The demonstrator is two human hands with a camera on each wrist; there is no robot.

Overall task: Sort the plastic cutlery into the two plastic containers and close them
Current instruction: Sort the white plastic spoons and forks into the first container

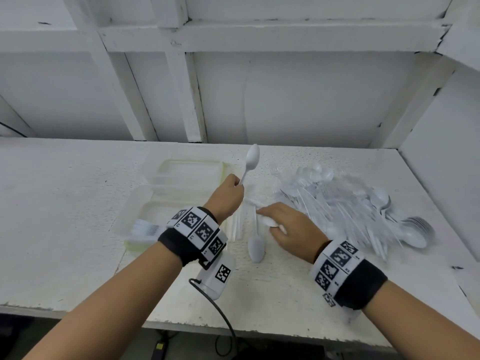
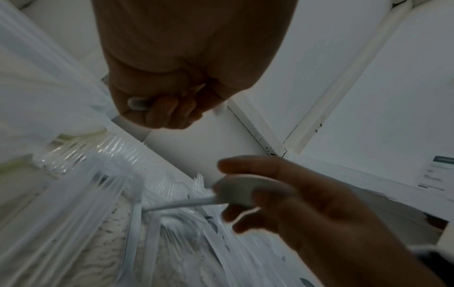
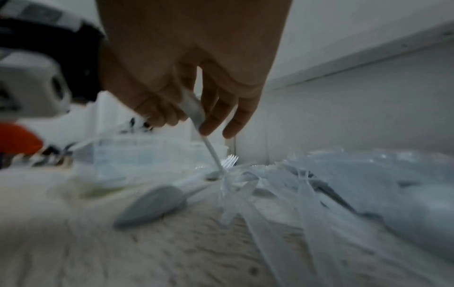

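My left hand (image 1: 228, 189) grips the handle of a white plastic spoon (image 1: 251, 159), bowl up, above the table between the containers and the pile. My right hand (image 1: 281, 224) pinches the bowl of another white spoon (image 1: 267, 221), low over the table; in the left wrist view that spoon (image 2: 236, 191) points its handle left. A third spoon (image 1: 256, 247) lies bowl down in front of my right hand. Two clear plastic containers sit at left: the far one (image 1: 192, 172) looks empty, the near one (image 1: 145, 224) holds white forks (image 1: 144, 228). The cutlery pile (image 1: 350, 209) lies at right.
A few clear cutlery pieces (image 1: 237, 224) lie beside the near container. The white table's front edge (image 1: 181, 324) runs below my wrists, with a black cable (image 1: 223, 318) hanging over it. A white panelled wall (image 1: 259, 87) stands behind, and a side wall (image 1: 441, 165) at right.
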